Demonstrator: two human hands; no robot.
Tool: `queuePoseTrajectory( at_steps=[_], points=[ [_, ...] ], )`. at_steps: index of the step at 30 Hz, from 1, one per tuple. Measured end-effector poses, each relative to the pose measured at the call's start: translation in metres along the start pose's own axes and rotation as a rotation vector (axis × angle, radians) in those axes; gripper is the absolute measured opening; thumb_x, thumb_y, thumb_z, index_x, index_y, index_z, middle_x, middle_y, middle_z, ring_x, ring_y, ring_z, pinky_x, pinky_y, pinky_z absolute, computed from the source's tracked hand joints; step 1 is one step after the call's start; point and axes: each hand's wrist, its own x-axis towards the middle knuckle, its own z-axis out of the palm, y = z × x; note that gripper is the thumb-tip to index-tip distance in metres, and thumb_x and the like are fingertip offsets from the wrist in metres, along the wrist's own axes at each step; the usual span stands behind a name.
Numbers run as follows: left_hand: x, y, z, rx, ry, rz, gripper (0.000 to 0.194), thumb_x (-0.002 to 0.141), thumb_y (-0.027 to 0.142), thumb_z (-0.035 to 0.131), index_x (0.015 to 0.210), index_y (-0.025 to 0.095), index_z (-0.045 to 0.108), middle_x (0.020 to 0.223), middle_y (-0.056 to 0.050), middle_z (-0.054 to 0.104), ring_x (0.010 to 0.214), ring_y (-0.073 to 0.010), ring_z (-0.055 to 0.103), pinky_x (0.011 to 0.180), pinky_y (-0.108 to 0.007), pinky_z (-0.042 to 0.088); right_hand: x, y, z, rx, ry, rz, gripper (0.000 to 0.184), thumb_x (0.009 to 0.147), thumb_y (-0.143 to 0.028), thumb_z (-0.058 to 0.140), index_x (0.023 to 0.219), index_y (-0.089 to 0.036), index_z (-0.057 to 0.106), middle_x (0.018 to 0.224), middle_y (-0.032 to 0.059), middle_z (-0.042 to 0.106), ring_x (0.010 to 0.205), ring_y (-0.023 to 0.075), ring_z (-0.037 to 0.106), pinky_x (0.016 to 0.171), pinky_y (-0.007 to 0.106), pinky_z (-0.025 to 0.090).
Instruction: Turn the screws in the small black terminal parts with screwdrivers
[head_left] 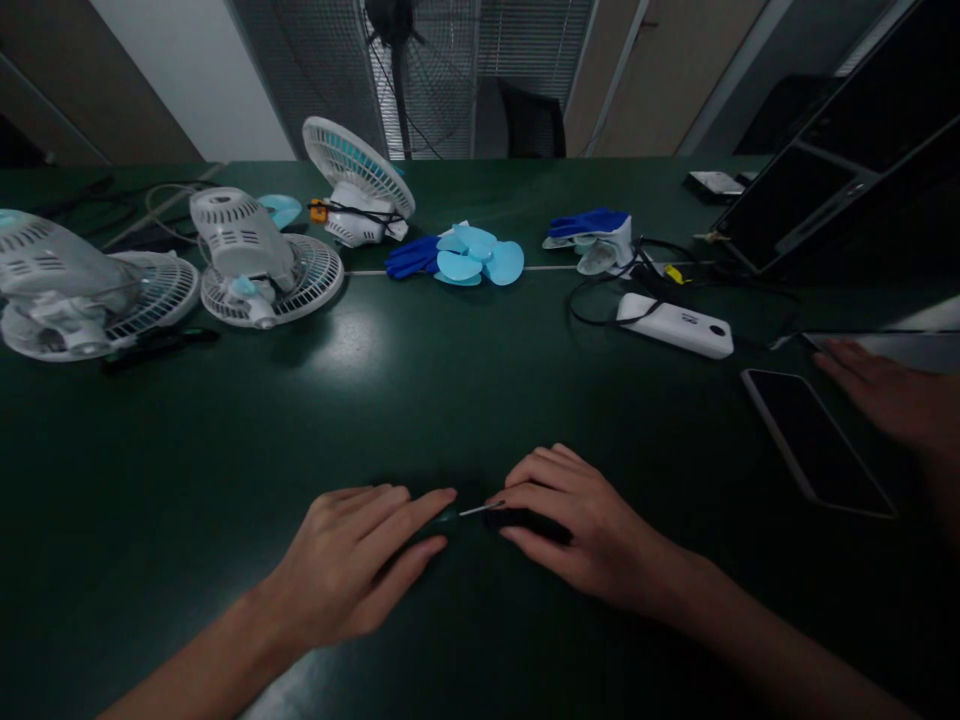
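My left hand (pixel 371 560) is closed around the dark green handle of a screwdriver (pixel 448 518), low over the green table. Its thin metal shaft points right, towards my right hand (pixel 574 525). That hand's fingers are closed over a small black elongated object (pixel 536 522), mostly covered by the fingers, so its kind is unclear. The shaft's tip reaches the right fingertips; whether it touches the black object I cannot tell.
Small white fans (pixel 274 280) lie partly dismantled at the back left. Behind my hands are a light-blue fan blade (pixel 480 256), blue-and-white gloves (pixel 596 235) and a white power bank (pixel 675 326) with cables. A phone (pixel 817 440) lies right, near another person's hand (pixel 877 385).
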Motion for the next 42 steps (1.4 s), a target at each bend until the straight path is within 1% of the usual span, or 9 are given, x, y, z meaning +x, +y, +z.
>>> queuePoseTrajectory(
  at_steps=[10, 13, 16, 21, 24, 27, 32, 36, 42],
  points=[
    [-0.001, -0.002, 0.001, -0.003, -0.028, -0.033, 0.033, 0.102, 0.027, 0.052, 0.132, 0.014, 0.06, 0.085, -0.004, 0.073, 0.072, -0.0155, 0.071, 0.065, -0.03, 0.059, -0.007, 0.003, -0.012, -0.031, -0.071, -0.022, 0.03, 0.096, -0.028, 0.063, 0.126, -0.032, 0.067, 0.113, 0.0033, 0.064, 0.102, 0.0183, 0.058, 0.087, 0.035, 0.045],
    [-0.002, -0.002, 0.001, -0.009, -0.039, -0.034, 0.035, 0.101, 0.026, 0.053, 0.133, 0.014, 0.059, 0.086, -0.004, 0.072, 0.073, -0.0161, 0.071, 0.062, -0.03, 0.057, -0.012, 0.018, -0.021, -0.059, -0.091, -0.01, 0.03, 0.097, -0.028, 0.063, 0.126, -0.034, 0.068, 0.111, 0.0032, 0.064, 0.103, 0.0188, 0.057, 0.086, 0.035, 0.046],
    [-0.003, -0.002, 0.001, -0.018, -0.038, -0.036, 0.034, 0.101, 0.026, 0.052, 0.133, 0.014, 0.059, 0.086, -0.004, 0.071, 0.071, -0.0159, 0.07, 0.06, -0.03, 0.055, -0.021, 0.054, -0.038, -0.139, 0.033, 0.06, 0.031, 0.098, -0.032, 0.061, 0.128, -0.035, 0.068, 0.113, 0.0046, 0.064, 0.105, 0.0208, 0.058, 0.089, 0.038, 0.047],
    [-0.003, -0.001, 0.0, -0.028, -0.035, -0.031, 0.034, 0.1, 0.025, 0.054, 0.132, 0.013, 0.06, 0.082, -0.003, 0.069, 0.069, -0.0147, 0.068, 0.059, -0.028, 0.054, -0.046, 0.123, -0.081, -0.356, 0.377, 0.372, 0.031, 0.097, -0.039, 0.06, 0.125, -0.029, 0.07, 0.113, 0.008, 0.064, 0.103, 0.0244, 0.06, 0.09, 0.042, 0.047],
    [-0.003, -0.002, 0.0, -0.046, -0.043, -0.029, 0.034, 0.1, 0.024, 0.054, 0.131, 0.012, 0.06, 0.081, -0.003, 0.068, 0.066, -0.0143, 0.066, 0.056, -0.027, 0.052, -0.058, 0.142, -0.097, -0.436, 0.437, 0.484, 0.034, 0.096, -0.041, 0.061, 0.125, -0.027, 0.07, 0.114, 0.0096, 0.065, 0.095, 0.0232, 0.062, 0.087, 0.04, 0.047],
    [-0.002, -0.002, -0.001, -0.052, -0.039, -0.027, 0.033, 0.101, 0.025, 0.052, 0.13, 0.012, 0.061, 0.08, -0.003, 0.068, 0.064, -0.0146, 0.065, 0.055, -0.027, 0.052, -0.061, 0.142, -0.1, -0.437, 0.449, 0.502, 0.036, 0.096, -0.044, 0.061, 0.126, -0.026, 0.069, 0.116, 0.0099, 0.065, 0.088, 0.0211, 0.062, 0.083, 0.037, 0.047],
    [-0.001, -0.001, -0.002, -0.032, -0.017, -0.026, 0.033, 0.101, 0.026, 0.051, 0.13, 0.014, 0.061, 0.081, -0.002, 0.069, 0.066, -0.0148, 0.067, 0.058, -0.028, 0.054, -0.063, 0.138, -0.105, -0.417, 0.423, 0.515, 0.039, 0.095, -0.047, 0.06, 0.127, -0.027, 0.068, 0.118, 0.0105, 0.066, 0.088, 0.0209, 0.062, 0.082, 0.037, 0.046],
    [-0.002, -0.002, -0.001, -0.044, -0.031, -0.031, 0.033, 0.101, 0.025, 0.052, 0.131, 0.013, 0.06, 0.081, -0.003, 0.069, 0.066, -0.0148, 0.067, 0.055, -0.027, 0.052, -0.073, 0.14, -0.116, -0.351, 0.426, 0.602, 0.047, 0.08, -0.049, 0.077, 0.118, -0.022, 0.07, 0.114, 0.0112, 0.069, 0.089, 0.0226, 0.064, 0.078, 0.036, 0.048],
    [-0.003, -0.001, -0.001, -0.017, -0.015, -0.026, 0.033, 0.101, 0.025, 0.052, 0.13, 0.013, 0.061, 0.084, -0.004, 0.071, 0.069, -0.0159, 0.069, 0.058, -0.029, 0.056, -0.073, 0.129, -0.124, -0.273, 0.351, 0.721, 0.019, 0.081, -0.035, 0.079, 0.094, -0.021, 0.076, 0.102, 0.0079, 0.072, 0.085, 0.0213, 0.065, 0.079, 0.037, 0.046]
  ],
)
